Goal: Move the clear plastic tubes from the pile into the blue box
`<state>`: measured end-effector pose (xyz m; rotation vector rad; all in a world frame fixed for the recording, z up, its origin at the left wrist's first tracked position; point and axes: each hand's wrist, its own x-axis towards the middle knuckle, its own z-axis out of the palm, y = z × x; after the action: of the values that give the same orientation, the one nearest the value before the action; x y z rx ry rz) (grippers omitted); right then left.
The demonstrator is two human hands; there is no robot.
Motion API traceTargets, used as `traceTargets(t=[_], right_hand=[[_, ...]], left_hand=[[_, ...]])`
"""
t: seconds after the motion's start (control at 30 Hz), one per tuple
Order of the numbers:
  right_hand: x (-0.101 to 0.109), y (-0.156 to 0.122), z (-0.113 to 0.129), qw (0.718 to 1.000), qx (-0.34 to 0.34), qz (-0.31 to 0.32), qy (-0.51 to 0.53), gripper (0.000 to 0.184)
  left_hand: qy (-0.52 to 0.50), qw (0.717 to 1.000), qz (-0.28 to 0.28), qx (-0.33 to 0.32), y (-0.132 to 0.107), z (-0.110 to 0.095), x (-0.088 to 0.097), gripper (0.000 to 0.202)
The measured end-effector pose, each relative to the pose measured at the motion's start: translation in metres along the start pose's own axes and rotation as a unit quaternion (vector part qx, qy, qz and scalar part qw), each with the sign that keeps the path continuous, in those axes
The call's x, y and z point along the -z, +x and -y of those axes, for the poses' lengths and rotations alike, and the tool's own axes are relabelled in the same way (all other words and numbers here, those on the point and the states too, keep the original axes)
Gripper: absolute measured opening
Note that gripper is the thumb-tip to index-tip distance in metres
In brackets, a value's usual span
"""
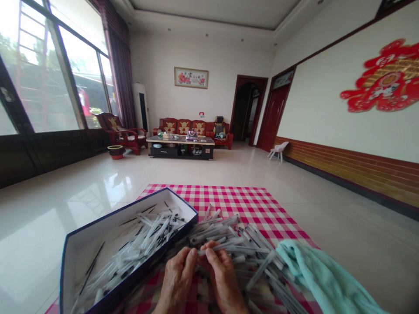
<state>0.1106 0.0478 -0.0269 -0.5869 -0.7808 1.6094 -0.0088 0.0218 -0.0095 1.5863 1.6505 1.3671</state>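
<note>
Plastic pen (218, 247): pinched between left hand (176, 279) and right hand (224, 274).
Framed picture (191, 77): writing too small to read.
Floor (65, 209): open left, far.

Home, big living room. Carved red wooden sofa (183, 126) against far wall, matching armchair (119, 131) beside it. Framed picture (191, 77) above the sofa; large red paper ornament (386, 80) on right wall. Tall windows (49, 65) down the left side, purple curtain (119, 65) drawn to the corner, standing air conditioner (140, 109) next to it. Glossy pale tiled floor (98, 183). Dark red doors (273, 117) at right. Checked cloth (248, 205) spread on the floor.
</note>
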Motion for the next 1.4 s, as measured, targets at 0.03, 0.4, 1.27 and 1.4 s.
traceTargets(t=[0.03,0.4,1.27,1.4], right_hand=[[0.0,0.0,0.0,1.0,-0.001,0.001,0.0,0.012],[0.0,0.003,-0.001,1.0,0.001,-0.006,0.01,0.015],[0.0,0.002,0.001,0.999,-0.015,-0.039,0.01,0.02],[-0.001,0.002,0.002,0.999,-0.014,-0.037,0.011,0.019]], left_hand=[[0.005,1.0,-0.006,0.009,0.0,0.001,-0.001,0.042],[-0.027,0.999,0.033,-0.012,0.0,-0.003,0.005,0.032],[0.041,0.997,-0.065,0.004,0.004,0.003,0.009,0.038],[0.042,0.99,-0.117,0.066,0.015,0.001,0.03,0.036]])
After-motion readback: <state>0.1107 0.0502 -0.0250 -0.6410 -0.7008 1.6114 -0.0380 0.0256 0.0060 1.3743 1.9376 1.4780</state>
